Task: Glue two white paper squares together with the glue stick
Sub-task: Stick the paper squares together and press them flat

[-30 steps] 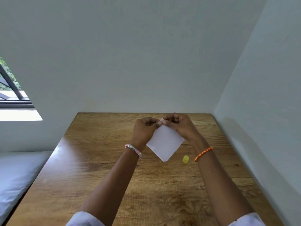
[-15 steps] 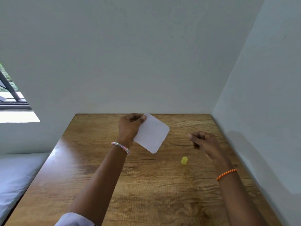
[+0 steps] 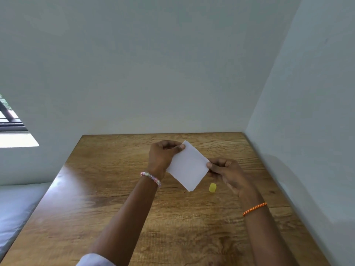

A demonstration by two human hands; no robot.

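Head view: single frame, looking forward and down.
Paper: white paper square [image 3: 188, 167] held in the air above the counter, turned corner-down like a diamond; whether it is one sheet or two laid together cannot be told.
Left hand: left hand [image 3: 163, 156] pinches the paper's upper corner between thumb and fingers; beaded pastel bracelet [image 3: 151, 178] on the wrist.
Right hand: right hand [image 3: 226, 172] pinches the paper's right corner, thumb on the near face; orange braided bracelet [image 3: 254, 209] on the wrist.
Yellow item: small yellow cylinder [image 3: 212, 187] lying on the counter just below and right of the paper's lowest corner, apart from both hands; too small to tell cap from stick.
Counter: wood-grain counter [image 3: 115, 208] set into a corner of pale walls.
Surroundings: window [image 3: 11, 120] at far left; grey cushion [image 3: 17, 206] beside the counter.
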